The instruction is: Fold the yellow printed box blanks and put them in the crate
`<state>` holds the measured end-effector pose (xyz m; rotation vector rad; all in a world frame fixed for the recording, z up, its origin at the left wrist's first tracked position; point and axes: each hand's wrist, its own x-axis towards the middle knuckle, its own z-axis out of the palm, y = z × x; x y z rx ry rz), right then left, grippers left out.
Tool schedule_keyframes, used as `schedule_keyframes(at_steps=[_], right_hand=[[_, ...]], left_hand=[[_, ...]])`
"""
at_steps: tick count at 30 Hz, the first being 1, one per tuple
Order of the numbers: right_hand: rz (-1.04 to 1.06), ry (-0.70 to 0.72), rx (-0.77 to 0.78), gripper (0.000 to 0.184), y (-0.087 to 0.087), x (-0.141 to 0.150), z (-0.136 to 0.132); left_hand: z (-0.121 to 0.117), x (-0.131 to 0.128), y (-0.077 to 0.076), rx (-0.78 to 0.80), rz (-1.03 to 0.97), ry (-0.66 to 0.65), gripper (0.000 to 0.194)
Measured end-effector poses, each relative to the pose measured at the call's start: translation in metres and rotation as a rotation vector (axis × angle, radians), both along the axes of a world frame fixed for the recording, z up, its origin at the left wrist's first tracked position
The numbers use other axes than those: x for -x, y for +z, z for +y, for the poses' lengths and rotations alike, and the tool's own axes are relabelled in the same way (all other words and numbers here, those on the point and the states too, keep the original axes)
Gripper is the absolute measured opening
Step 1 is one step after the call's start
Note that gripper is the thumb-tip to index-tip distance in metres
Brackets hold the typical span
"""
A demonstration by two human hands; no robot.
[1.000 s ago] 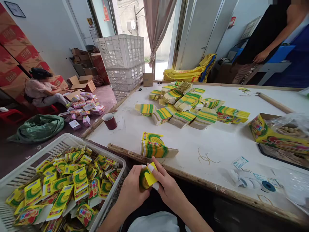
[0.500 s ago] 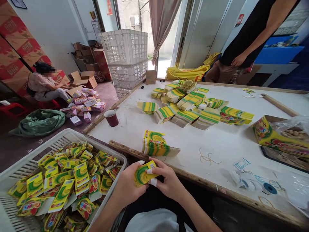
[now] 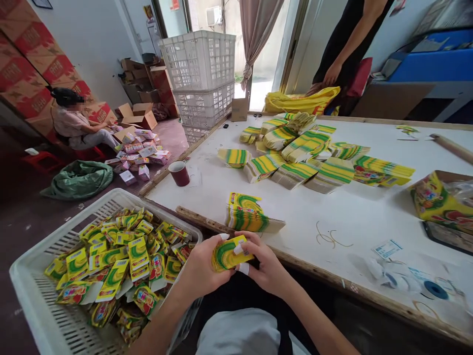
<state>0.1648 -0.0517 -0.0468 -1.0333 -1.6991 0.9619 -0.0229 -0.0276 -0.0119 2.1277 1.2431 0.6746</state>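
Both hands grip one small yellow-and-green carton [image 3: 229, 253] just below the table's near edge. My left hand [image 3: 201, 268] wraps its left side; my right hand [image 3: 263, 264], with white tape on two fingertips, pinches its right side. A stack of flat yellow-green cartons [image 3: 248, 215] lies on the white table [image 3: 343, 212] right behind my hands. A white crate [image 3: 40, 305] at my left holds several folded cartons [image 3: 121, 266].
Many more bundles of flat cartons [image 3: 310, 158] lie mid-table, with a dark red cup [image 3: 180, 173] at the left edge. Tape rolls [image 3: 432, 289] and a printed open box [image 3: 439, 197] sit at right. A person [image 3: 347, 44] stands beyond; another [image 3: 76, 123] sits left by stacked white crates [image 3: 201, 79].
The carton has been turned in my hands from showing a yellow flap to showing its printed face. The camera view has shifted, so everything sits a little further right and up.
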Motion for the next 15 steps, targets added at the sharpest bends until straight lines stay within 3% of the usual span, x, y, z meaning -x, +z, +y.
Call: schedule_keyframes(at_steps=[3, 5, 7, 10, 12, 15], right_hand=[[0.123, -0.051, 0.118, 0.057, -0.002, 0.010, 0.001], [0.086, -0.062, 0.103, 0.067, 0.001, 0.008, 0.012], [-0.030, -0.197, -0.005, 0.056, 0.005, -0.005, 0.030], [-0.207, -0.589, -0.076, 0.031, 0.003, -0.032, 0.060], [-0.340, -0.629, -0.027, 0.027, -0.002, -0.045, 0.075], [-0.411, -0.592, -0.009, 0.023, -0.007, -0.050, 0.084]], left_hand=[[0.001, 0.005, -0.005, -0.029, 0.023, 0.013, 0.048], [0.004, 0.021, -0.011, -0.049, 0.096, 0.058, 0.046], [0.010, 0.045, -0.020, -0.113, 0.230, 0.191, 0.043], [0.017, 0.080, -0.036, -0.204, 0.454, 0.483, 0.048], [0.017, 0.088, -0.045, -0.182, 0.421, 0.478, 0.052], [0.012, 0.072, -0.049, -0.080, 0.208, 0.272, 0.043]])
